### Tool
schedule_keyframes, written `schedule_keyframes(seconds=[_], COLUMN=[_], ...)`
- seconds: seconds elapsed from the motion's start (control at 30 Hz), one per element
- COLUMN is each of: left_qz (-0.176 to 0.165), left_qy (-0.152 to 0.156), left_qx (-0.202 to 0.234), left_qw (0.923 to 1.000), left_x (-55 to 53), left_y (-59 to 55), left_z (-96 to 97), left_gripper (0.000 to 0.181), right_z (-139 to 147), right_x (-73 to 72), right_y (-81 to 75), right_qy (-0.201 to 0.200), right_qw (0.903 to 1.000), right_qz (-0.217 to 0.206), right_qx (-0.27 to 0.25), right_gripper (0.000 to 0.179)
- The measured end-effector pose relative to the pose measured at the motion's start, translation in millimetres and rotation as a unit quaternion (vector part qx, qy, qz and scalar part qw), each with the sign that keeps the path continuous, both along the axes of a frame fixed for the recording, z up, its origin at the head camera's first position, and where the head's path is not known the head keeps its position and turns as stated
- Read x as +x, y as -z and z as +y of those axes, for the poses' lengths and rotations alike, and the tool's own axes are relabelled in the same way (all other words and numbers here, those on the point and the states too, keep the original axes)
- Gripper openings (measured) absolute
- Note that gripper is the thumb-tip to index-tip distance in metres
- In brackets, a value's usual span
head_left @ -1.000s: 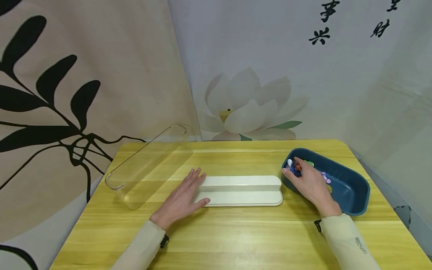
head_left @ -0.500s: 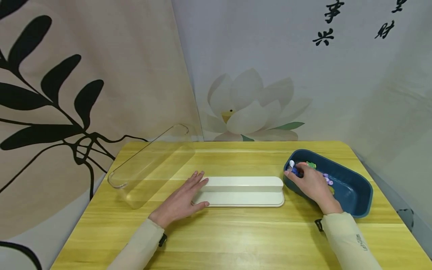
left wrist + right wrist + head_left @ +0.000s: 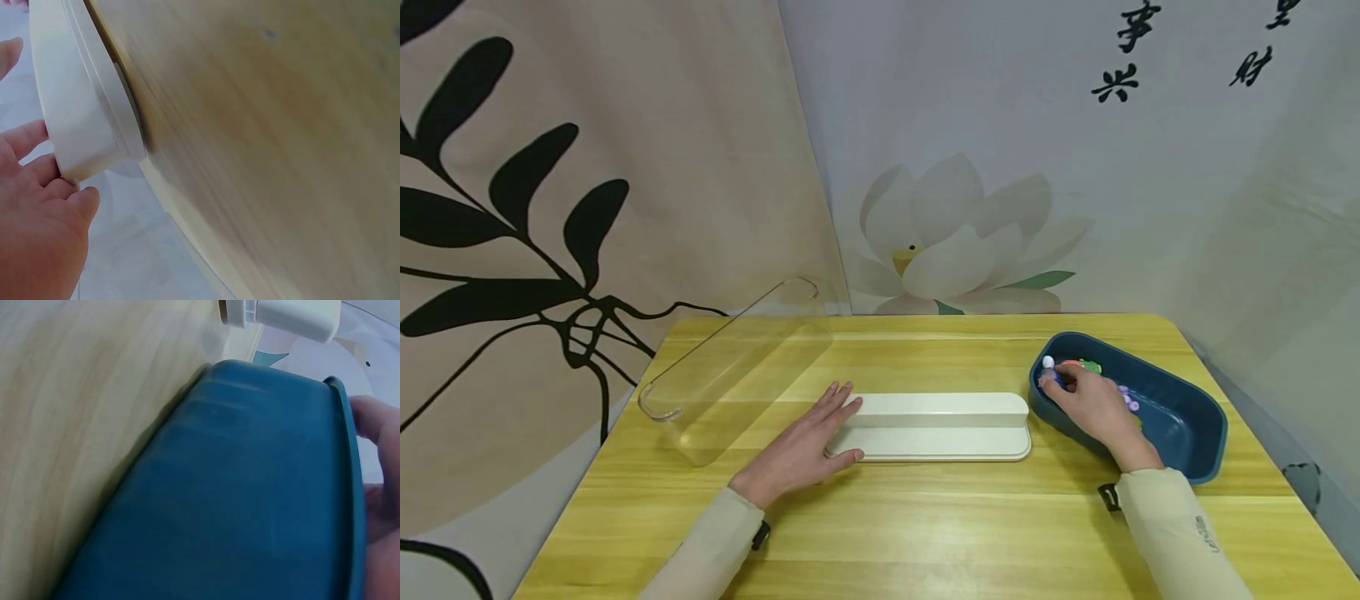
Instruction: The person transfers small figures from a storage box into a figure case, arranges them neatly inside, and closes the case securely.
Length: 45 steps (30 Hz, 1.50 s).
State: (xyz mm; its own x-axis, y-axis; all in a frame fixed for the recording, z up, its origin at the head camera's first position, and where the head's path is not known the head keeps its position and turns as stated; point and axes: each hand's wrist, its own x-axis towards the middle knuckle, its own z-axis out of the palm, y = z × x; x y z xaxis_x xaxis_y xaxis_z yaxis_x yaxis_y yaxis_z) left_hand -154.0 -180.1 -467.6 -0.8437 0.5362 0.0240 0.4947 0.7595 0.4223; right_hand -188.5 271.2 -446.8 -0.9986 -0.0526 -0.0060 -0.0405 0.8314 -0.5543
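Head view: your left hand (image 3: 801, 450) lies spread on the white base (image 3: 940, 444); your right hand (image 3: 1096, 411) pinches the blue piece (image 3: 1059, 381), likely light, stiff, best gripped mid-body.

Room along table (image 3: 940, 525) front, before base (image 3: 940, 443); bin wall (image 3: 231, 487) bars low path at right, box (image 3: 737, 383) (see-through) at left.

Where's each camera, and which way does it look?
Head: on the head, looking forward and down at the table; left hand, right hand and sleeves show.
Left wrist: worn there, facing the white holder; part of left hand shows.
Right wrist: worn there, facing the blue bin; part of right hand shows.
Head and right wrist share the blue bin.
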Motion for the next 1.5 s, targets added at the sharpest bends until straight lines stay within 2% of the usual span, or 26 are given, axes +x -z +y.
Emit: schedule_keyframes(seconds=[0.1, 0.2, 0.37, 0.6, 0.83, 1.0, 1.27, 1.5], left_qz=[-0.001, -0.002, -0.002, 0.002, 0.005, 0.009, 0.008, 0.019], left_qy=[0.0, -0.001, 0.0, 0.002, 0.003, 0.004, 0.008, 0.019], left_qx=[0.002, 0.005, 0.002, 0.002, 0.007, 0.007, -0.004, -0.022], left_qw=[1.0, 1.0, 1.0, 1.0, 1.0, 0.9999, 0.9999, 0.9994], left_x=[0.0, 0.1, 0.1, 0.7, 0.3, -0.9, -2.6, -4.0], left_y=[0.7, 0.8, 0.5, 0.5, 1.6, 3.1, 1.5, 1.4], left_z=[0.2, 0.3, -0.3, -1.0, -1.0, -1.4, -2.3, -4.8], left_gripper=[0.081, 0.08, 0.081, 0.081, 0.081, 0.08, 0.082, 0.087], right_z=[1, 3, 4, 7, 10, 9, -5, -28], right_x=[2.3, 5.3, 9.9, 14.3, 19.8, 23.8, 33.6, 38.4], right_y=[-2.6, -6.2, -11.7, -19.3, -29.7, -36.2, -45.4, -50.5], right_qy=[0.001, 0.009, 0.025, 0.04, 0.057, 0.065, 0.06, 0.029], right_qw=[1.0, 0.9998, 0.9976, 0.9938, 0.9958, 0.9939, 0.9893, 0.9876], right_qz=[-0.001, -0.005, -0.019, -0.01, 0.035, 0.058, 0.078, 0.064], right_qx=[-0.009, -0.017, -0.061, -0.104, -0.062, -0.068, -0.108, -0.14], right_gripper=[0.054, 0.057, 0.062, 0.061, 0.061, 0.061, 0.059, 0.055])
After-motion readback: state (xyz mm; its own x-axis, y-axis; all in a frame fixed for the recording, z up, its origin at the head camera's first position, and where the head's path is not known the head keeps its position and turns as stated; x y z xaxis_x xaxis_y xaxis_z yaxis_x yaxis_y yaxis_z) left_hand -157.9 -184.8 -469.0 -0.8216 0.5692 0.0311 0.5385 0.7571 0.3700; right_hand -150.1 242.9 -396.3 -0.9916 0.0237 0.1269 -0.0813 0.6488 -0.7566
